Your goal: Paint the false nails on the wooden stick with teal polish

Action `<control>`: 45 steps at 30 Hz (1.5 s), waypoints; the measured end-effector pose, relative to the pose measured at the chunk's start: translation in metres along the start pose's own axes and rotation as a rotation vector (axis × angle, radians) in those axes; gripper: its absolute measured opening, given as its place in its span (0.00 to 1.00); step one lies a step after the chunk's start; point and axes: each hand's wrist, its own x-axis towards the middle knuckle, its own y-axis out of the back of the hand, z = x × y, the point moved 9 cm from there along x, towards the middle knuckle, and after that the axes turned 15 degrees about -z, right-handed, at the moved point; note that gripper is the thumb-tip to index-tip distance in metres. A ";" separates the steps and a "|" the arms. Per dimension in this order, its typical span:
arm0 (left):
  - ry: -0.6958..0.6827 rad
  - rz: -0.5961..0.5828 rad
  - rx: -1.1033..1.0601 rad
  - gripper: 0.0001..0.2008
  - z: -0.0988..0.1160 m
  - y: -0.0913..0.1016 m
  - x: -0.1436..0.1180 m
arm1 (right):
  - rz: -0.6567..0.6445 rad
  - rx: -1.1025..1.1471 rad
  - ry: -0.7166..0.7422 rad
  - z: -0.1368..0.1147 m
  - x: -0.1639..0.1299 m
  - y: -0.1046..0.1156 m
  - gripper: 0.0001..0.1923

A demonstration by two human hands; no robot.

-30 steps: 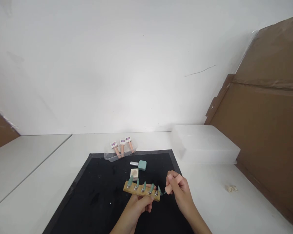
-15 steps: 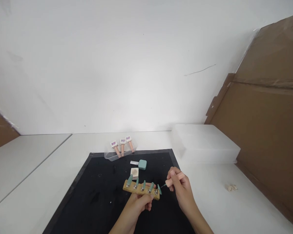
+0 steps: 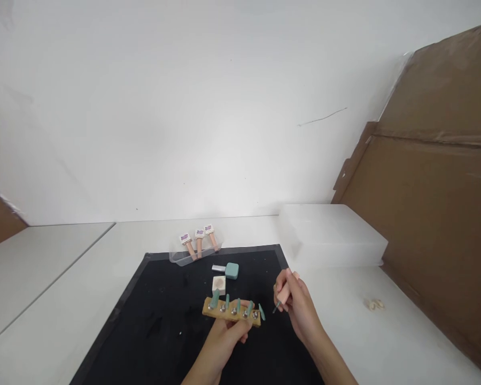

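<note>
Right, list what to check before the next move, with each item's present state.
1. Left hand gripping the tan strip: ok.
2. Five green pieces mounted along the strip: ok.
3. Right hand holding the pink-handled brush: ok.
4. Brush tip apart from the nearest green piece: ok, a gap shows.
5. Green bottle upright: not ok, it lies on the black mat.
6. Polish on the brush tip: cannot tell, too small.

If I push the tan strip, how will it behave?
The tan strip is probably stiff: its left end juts past the left hand without visible sag. Pushed there, it may pivot, since the grip sits nearer the other end. The teal tips look thin on small silver knobs, so a bump might knock them askew.
</note>
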 end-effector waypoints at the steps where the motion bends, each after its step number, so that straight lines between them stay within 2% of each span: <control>1: -0.018 0.005 0.016 0.15 0.002 -0.001 0.000 | -0.013 0.025 0.002 0.000 0.000 -0.001 0.21; 6: -0.025 0.028 0.036 0.15 0.012 0.000 0.001 | -0.042 0.215 0.018 0.000 0.002 -0.006 0.14; 9: -0.049 0.015 0.049 0.14 0.029 0.005 -0.001 | -0.031 0.323 0.042 0.000 0.003 -0.005 0.11; 12: -0.101 -0.001 0.052 0.14 0.044 0.014 -0.005 | -0.008 0.340 0.082 -0.001 0.003 -0.004 0.09; 15: -0.158 -0.020 0.060 0.13 0.049 0.026 -0.007 | 0.001 0.313 0.080 0.003 0.004 -0.007 0.08; 20: -0.175 -0.144 0.017 0.10 0.037 0.041 -0.003 | -0.007 0.271 0.040 0.008 0.008 -0.028 0.11; 23: -0.184 -0.222 -0.050 0.11 0.033 0.044 0.000 | -0.064 0.213 -0.016 0.012 0.018 -0.052 0.15; 26: -0.182 -0.205 -0.057 0.11 0.033 0.052 0.003 | -0.079 0.079 0.013 0.009 0.030 -0.068 0.16; 28: -0.175 -0.175 -0.037 0.12 0.032 0.058 0.004 | -0.084 0.083 0.020 0.010 0.037 -0.075 0.14; 32: -0.193 -0.145 -0.059 0.12 0.032 0.066 0.005 | -0.119 0.125 0.039 0.014 0.042 -0.077 0.14; 35: -0.197 -0.125 -0.075 0.09 0.030 0.069 0.008 | -0.101 0.046 0.051 0.016 0.038 -0.069 0.17; 40: -0.196 -0.130 -0.065 0.07 0.023 0.063 0.014 | -0.120 -0.059 0.048 0.024 0.033 -0.068 0.20; 45: -0.153 -0.143 -0.055 0.11 0.014 0.058 0.016 | -0.160 -0.150 0.068 0.025 0.031 -0.073 0.21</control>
